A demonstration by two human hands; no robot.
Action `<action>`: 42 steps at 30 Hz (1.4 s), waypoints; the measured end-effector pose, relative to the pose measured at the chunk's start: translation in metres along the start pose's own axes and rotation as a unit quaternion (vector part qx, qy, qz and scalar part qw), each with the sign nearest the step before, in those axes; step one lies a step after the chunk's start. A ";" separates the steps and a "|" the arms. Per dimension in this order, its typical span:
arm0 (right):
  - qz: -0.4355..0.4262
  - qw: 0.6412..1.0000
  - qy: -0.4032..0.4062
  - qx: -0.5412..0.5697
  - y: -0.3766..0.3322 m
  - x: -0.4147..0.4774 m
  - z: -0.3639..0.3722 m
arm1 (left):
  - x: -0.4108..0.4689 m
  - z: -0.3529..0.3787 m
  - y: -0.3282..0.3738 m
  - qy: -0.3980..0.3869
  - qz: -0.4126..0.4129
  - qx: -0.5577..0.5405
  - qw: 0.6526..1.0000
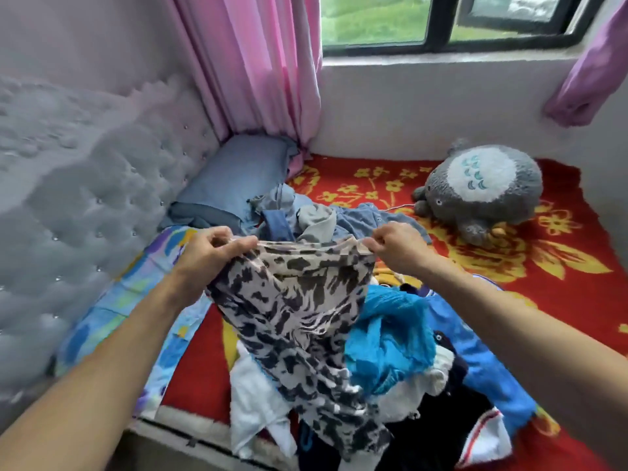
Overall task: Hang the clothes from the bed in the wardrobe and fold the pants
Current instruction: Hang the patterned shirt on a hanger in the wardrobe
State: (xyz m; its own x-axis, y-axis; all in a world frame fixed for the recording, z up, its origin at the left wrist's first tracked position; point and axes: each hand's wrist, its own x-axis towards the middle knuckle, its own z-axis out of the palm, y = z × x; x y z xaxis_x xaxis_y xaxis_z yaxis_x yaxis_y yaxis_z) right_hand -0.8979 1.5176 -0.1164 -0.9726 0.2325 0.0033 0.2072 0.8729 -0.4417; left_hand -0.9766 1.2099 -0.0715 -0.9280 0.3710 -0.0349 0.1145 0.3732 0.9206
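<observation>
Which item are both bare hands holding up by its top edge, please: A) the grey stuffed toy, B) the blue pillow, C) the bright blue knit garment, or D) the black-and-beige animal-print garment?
D: the left hand and right hand each pinch the top edge of the black-and-beige animal-print garment.

Soft daylight comes in from the window [441, 22] at the top right of the frame. The room is bright but not harsh. Outside the glass looks washed out and a bit too white. Shadows are faint and soft, mostly under the pile of clothes [390, 334] low in the middle. The whole picture is a little fuzzy. The padded headboard [85, 185] on the left is smeared and blurry. Straight lines bend near the edges, and the arms look stretched at the bottom corners.
</observation>
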 end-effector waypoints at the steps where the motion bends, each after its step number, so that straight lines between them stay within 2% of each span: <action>1: -0.031 0.999 0.033 0.023 -0.013 0.000 -0.007 | -0.011 -0.012 0.003 0.033 0.006 0.014 0.999; 2: -0.057 0.995 0.057 0.062 -0.026 0.003 -0.013 | -0.025 -0.023 0.008 0.067 0.007 0.017 0.998; 4: -0.070 0.970 0.061 0.225 -0.058 0.010 -0.023 | -0.050 -0.046 0.018 0.133 0.017 0.017 0.991; 6: -0.036 0.913 0.028 0.404 -0.098 0.018 -0.029 | -0.078 -0.071 0.029 0.194 0.032 0.024 0.980; 8: -0.028 0.874 -0.019 0.484 -0.139 0.022 -0.029 | -0.108 -0.098 0.035 0.259 0.044 0.037 0.964; 10: -0.062 0.854 -0.052 0.515 -0.182 0.013 -0.031 | -0.138 -0.125 0.037 0.330 0.041 0.048 0.942; 12: -0.131 0.853 -0.077 0.499 -0.224 -0.009 -0.041 | -0.171 -0.149 0.042 0.395 0.040 0.061 0.916; 14: -0.238 0.850 -0.154 0.443 -0.257 -0.035 -0.051 | -0.208 -0.175 0.048 0.456 0.038 0.057 0.887; 16: -0.349 0.854 -0.238 0.304 -0.286 -0.060 -0.055 | -0.248 -0.202 0.054 0.498 0.048 0.058 0.864; 17: -0.387 0.861 -0.255 0.209 -0.301 -0.070 -0.049 | -0.268 -0.217 0.055 0.516 0.055 0.061 0.853; 19: -0.431 0.877 -0.214 0.003 -0.333 -0.083 -0.029 | -0.309 -0.242 0.056 0.541 0.058 0.077 0.835; 21: -0.431 0.879 -0.156 -0.131 -0.364 -0.094 -0.001 | -0.350 -0.256 0.055 0.544 0.050 0.097 0.832; 23: -0.403 0.893 -0.155 -0.129 -0.389 -0.103 0.028 | -0.388 -0.268 0.049 0.547 0.034 0.114 0.829; 24: -0.386 0.903 -0.169 -0.084 -0.401 -0.105 0.042 | -0.407 -0.273 0.047 0.553 0.026 0.115 0.825; 26: -0.332 0.917 -0.207 0.073 -0.428 -0.115 0.065 | -0.448 -0.290 0.035 0.550 0.005 0.113 0.827; 27: -0.302 0.915 -0.227 0.145 -0.442 -0.122 0.073 | -0.468 -0.297 0.028 0.524 -0.012 0.106 0.845; 29: -0.272 0.890 -0.261 0.256 -0.469 -0.144 0.081 | -0.511 -0.313 0.011 0.428 -0.079 0.118 0.893; 30: -0.276 0.873 -0.279 0.290 -0.482 -0.154 0.081 | -0.532 -0.319 0.001 0.379 -0.132 0.159 0.902; 31: -0.298 0.850 -0.307 0.307 -0.493 -0.165 0.079 | -0.551 -0.326 -0.011 0.357 -0.173 0.205 0.895; 33: -0.364 0.803 -0.380 0.279 -0.512 -0.184 0.077 | -0.583 -0.337 -0.030 0.404 -0.181 0.239 0.864; 34: -0.399 0.799 -0.392 0.220 -0.521 -0.193 0.080 | -0.598 -0.341 -0.035 0.455 -0.166 0.219 0.847; 35: -0.435 0.810 -0.366 0.143 -0.530 -0.200 0.087 | -0.612 -0.345 -0.039 0.506 -0.150 0.183 0.830; 37: -0.485 0.845 -0.225 -0.013 -0.550 -0.214 0.108 | -0.633 -0.347 -0.043 0.547 -0.126 0.093 0.822; 39: -0.481 0.870 -0.048 -0.098 -0.569 -0.228 0.131 | -0.647 -0.336 -0.044 0.506 -0.145 0.025 0.850; 40: -0.465 0.879 0.009 -0.105 -0.578 -0.235 0.142 | -0.651 -0.326 -0.044 0.466 -0.163 0.000 0.870; 41: -0.446 0.890 0.026 -0.088 -0.586 -0.241 0.150 | -0.656 -0.317 -0.050 0.419 -0.183 -0.012 0.889; 42: -0.427 0.903 0.001 -0.045 -0.594 -0.246 0.158 | -0.660 -0.307 -0.054 0.371 -0.207 -0.023 0.905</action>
State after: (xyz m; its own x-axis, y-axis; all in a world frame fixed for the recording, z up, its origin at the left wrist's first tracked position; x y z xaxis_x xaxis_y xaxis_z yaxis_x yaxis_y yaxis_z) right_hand -0.7982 0.8737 0.0035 -0.7811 -0.5415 0.3110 -0.6111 0.7653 -0.2024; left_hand -0.4793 0.6839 0.0214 -0.8729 -0.4717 -0.1248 -0.2959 0.3084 0.9041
